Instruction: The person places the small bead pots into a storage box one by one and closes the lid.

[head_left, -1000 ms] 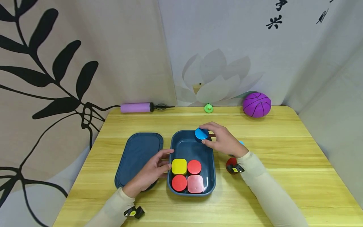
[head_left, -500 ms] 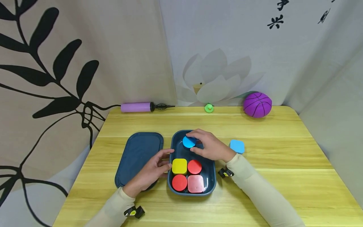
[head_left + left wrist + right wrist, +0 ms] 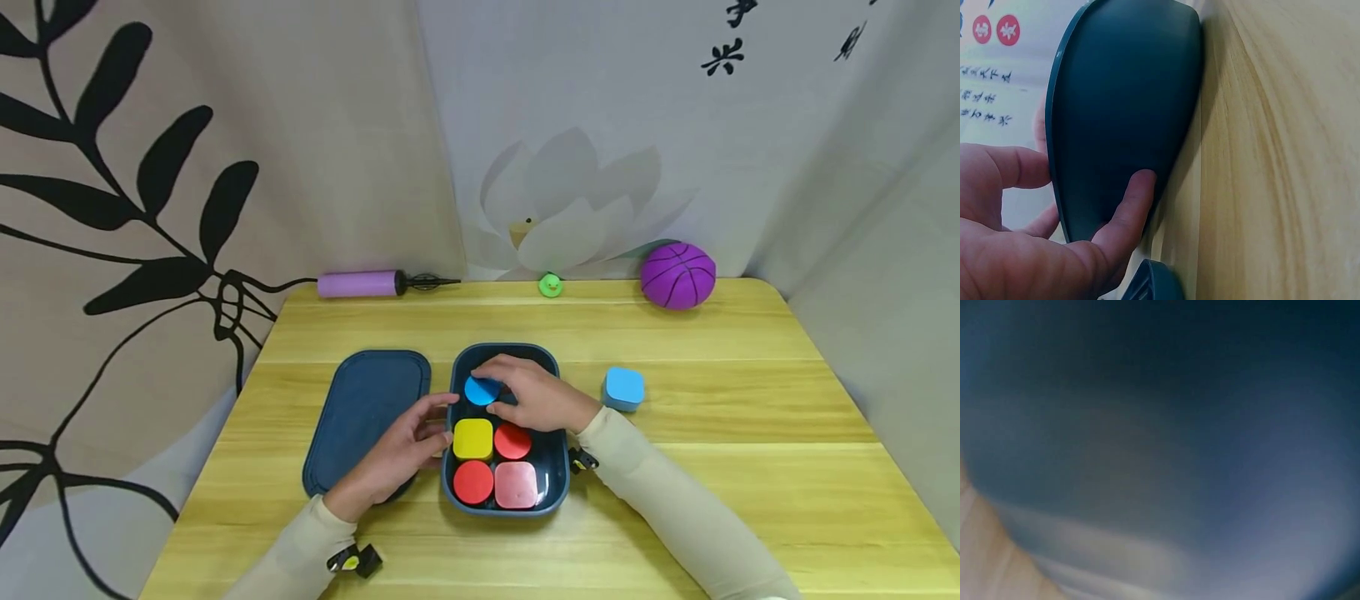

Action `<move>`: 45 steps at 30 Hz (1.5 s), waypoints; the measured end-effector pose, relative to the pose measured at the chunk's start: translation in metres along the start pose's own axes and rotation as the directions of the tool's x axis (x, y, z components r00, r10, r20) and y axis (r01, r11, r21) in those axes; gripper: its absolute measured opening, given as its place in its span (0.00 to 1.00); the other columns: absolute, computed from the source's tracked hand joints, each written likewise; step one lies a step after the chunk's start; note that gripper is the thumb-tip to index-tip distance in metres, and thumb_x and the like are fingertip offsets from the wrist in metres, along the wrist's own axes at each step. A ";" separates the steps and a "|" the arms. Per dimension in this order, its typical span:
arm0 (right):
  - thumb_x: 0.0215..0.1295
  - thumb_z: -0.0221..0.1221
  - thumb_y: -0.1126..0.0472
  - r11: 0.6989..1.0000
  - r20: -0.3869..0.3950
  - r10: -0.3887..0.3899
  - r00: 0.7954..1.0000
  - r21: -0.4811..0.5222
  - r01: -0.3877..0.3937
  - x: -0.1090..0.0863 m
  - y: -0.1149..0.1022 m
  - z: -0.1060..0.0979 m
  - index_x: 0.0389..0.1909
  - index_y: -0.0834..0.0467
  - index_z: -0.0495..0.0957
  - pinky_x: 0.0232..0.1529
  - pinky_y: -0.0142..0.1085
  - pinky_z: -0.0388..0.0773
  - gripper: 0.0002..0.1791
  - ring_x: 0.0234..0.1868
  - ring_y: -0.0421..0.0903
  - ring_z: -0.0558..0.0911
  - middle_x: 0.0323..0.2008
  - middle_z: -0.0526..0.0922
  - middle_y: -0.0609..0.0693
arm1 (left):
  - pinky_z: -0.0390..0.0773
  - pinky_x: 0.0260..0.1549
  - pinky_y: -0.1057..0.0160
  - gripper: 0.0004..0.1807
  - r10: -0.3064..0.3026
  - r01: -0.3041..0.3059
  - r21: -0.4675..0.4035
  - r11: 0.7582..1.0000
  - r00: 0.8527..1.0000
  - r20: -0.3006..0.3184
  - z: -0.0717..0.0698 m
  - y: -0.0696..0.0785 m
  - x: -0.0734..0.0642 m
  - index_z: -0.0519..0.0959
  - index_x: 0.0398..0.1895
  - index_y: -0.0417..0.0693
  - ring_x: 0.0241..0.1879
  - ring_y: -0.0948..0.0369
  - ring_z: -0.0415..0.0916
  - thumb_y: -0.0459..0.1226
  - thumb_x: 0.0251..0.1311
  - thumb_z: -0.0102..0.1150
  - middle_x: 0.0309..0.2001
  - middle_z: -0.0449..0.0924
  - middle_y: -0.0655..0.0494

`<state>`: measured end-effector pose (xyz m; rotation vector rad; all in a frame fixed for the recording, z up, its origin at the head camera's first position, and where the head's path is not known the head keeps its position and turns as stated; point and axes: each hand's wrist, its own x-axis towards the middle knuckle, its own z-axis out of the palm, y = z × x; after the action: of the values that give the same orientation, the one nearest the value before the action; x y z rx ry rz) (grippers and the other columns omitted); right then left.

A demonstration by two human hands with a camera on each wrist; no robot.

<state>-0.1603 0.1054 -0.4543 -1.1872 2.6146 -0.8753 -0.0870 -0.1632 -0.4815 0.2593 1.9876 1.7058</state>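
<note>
My right hand (image 3: 538, 397) reaches into a dark blue rectangular box (image 3: 553, 467) and pinches a blue round block (image 3: 480, 391) between thumb and fingers, at the box's far left corner. Against the box's left outer wall (image 3: 1124, 94) rest the fingertips and thumb of my left hand (image 3: 401, 450), the fingers loosely bent. Toward the box's near end sit a yellow square block (image 3: 474, 440), two red round blocks (image 3: 473, 482) and a pink square block (image 3: 516, 486). In the right wrist view, the box wall (image 3: 1116, 456) fills a blurred close-up; the hand is hidden there.
Left of the box lies a flat dark blue lid (image 3: 371, 417), partly behind my left hand. A light blue square block (image 3: 624, 388) stands to the right. Along the table's back are a purple pump (image 3: 358, 284), a green duck (image 3: 551, 285) and a purple ball (image 3: 678, 276).
The right hand has carried the blue round block from the box's far right corner to its far left, and the light blue square block has come into view. My left hand stays put.
</note>
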 end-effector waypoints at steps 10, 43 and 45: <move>0.73 0.66 0.59 1.000 0.092 0.011 0.996 0.000 -0.011 0.004 -0.001 0.005 0.71 0.58 0.76 0.70 0.46 0.77 0.27 0.66 0.50 0.79 0.68 0.79 0.53 | 0.87 0.50 0.52 0.31 0.005 -0.005 -0.013 1.000 1.000 0.002 0.000 0.001 0.000 0.61 0.81 0.54 0.64 0.47 0.76 0.37 0.79 0.55 0.77 0.62 0.37; 0.72 0.66 0.58 0.992 -0.070 -0.025 0.997 0.123 0.033 -0.017 -0.001 -0.024 0.69 0.57 0.78 0.56 0.44 0.87 0.25 0.62 0.55 0.84 0.65 0.81 0.52 | 0.86 0.50 0.53 0.31 -0.026 0.026 -0.021 0.999 1.000 -0.014 0.001 0.000 0.001 0.61 0.81 0.55 0.60 0.50 0.78 0.37 0.79 0.56 0.77 0.63 0.38; 0.73 0.66 0.57 0.989 -0.079 -0.009 0.997 0.144 0.021 -0.022 0.000 -0.027 0.69 0.57 0.78 0.56 0.45 0.87 0.26 0.62 0.55 0.84 0.66 0.81 0.52 | 0.86 0.49 0.54 0.31 -0.026 0.026 -0.020 0.999 1.000 -0.015 0.002 0.000 0.001 0.61 0.81 0.55 0.60 0.50 0.78 0.37 0.79 0.55 0.77 0.63 0.38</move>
<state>-0.1551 0.1336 -0.4344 -1.1588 2.5530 -1.1151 -0.0869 -0.1610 -0.4820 0.2127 1.9752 1.7155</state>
